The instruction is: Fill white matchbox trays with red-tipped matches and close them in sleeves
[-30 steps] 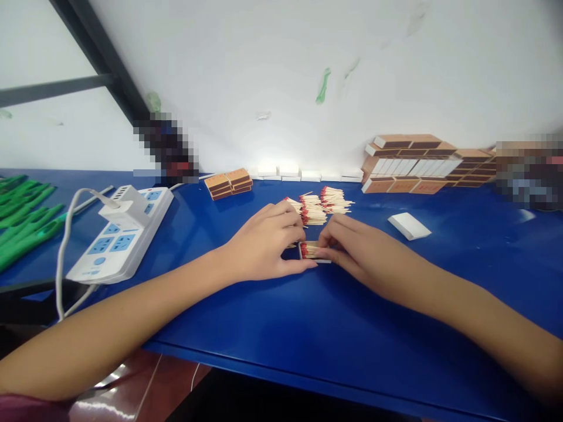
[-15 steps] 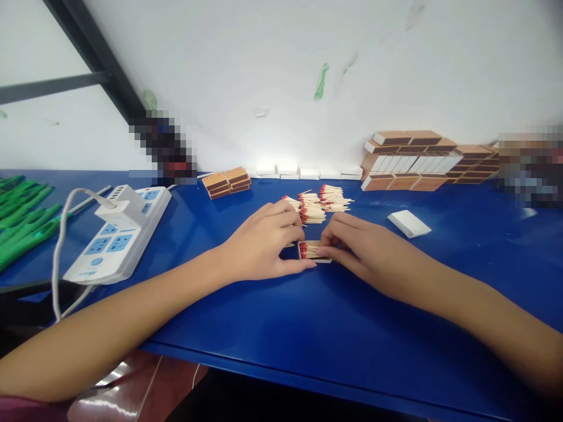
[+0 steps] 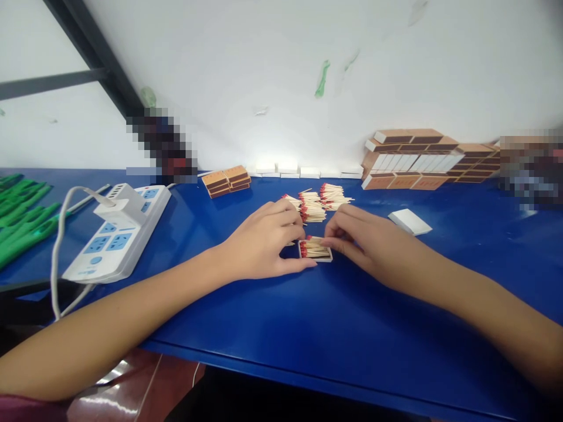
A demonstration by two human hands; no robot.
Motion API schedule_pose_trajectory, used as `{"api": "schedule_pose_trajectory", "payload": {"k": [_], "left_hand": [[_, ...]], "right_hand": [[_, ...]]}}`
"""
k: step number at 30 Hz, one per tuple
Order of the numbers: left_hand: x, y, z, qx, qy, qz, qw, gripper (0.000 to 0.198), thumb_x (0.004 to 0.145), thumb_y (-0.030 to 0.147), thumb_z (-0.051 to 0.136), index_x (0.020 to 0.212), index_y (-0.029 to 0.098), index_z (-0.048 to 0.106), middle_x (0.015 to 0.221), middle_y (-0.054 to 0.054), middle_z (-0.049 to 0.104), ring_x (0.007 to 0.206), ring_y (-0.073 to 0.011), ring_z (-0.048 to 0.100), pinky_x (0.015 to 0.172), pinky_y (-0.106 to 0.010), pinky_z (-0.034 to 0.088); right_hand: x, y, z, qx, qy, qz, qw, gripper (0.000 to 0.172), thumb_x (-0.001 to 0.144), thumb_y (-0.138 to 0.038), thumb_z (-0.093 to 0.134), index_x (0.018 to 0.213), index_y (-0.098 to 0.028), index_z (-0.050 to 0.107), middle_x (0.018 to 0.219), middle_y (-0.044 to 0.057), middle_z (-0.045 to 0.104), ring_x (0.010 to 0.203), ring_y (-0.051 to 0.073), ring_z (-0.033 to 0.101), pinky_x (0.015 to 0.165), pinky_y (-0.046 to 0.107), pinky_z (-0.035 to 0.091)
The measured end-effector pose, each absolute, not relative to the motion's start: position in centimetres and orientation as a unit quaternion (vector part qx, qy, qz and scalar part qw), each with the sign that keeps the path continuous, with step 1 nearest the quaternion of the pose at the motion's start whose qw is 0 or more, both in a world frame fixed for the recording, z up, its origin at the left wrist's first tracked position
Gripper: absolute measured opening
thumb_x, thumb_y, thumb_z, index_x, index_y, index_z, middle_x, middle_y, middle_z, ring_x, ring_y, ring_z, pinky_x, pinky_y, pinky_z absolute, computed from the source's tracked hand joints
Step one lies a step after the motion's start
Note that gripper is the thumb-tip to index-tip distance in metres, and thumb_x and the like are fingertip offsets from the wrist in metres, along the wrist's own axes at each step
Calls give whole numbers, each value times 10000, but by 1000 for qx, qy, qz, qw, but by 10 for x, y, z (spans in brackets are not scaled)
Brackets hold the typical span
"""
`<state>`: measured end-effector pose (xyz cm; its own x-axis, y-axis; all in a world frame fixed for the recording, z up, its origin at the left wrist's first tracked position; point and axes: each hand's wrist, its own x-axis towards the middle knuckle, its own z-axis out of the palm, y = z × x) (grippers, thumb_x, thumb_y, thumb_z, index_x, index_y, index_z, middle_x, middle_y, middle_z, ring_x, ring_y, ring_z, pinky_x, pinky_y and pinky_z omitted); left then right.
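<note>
A small white matchbox tray filled with red-tipped matches lies on the blue table between my hands. My left hand curls round the tray's left end, its thumb along the near edge. My right hand rests at the tray's right end with its fingers bent and pinched at the matches. Just behind the hands lie loose bundles of matches.
A white power strip with a plug and cable lies at the left, green items beyond it. Brown matchbox sleeves and a larger stack stand by the wall. White trays line the wall; one white box lies at the right.
My right hand has drawn back a little to the right, so more of the match-filled tray shows. My left hand has stayed put.
</note>
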<state>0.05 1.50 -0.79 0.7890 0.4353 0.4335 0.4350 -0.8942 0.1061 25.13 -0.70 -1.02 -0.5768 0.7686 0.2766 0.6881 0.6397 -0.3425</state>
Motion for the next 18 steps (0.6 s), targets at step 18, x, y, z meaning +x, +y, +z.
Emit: {"api": "schedule_pose_trajectory", "payload": {"k": [18], "left_hand": [[2, 14, -7, 946, 222, 234, 1, 397, 929, 544, 707, 931, 149, 746, 966, -104, 722, 988, -257, 616, 915, -414, 514]], "right_hand": [[256, 23, -26, -442, -870, 55, 213, 215, 1059, -378, 477, 907, -231, 515, 966, 70, 594, 771, 213, 579, 706, 348, 448]]}}
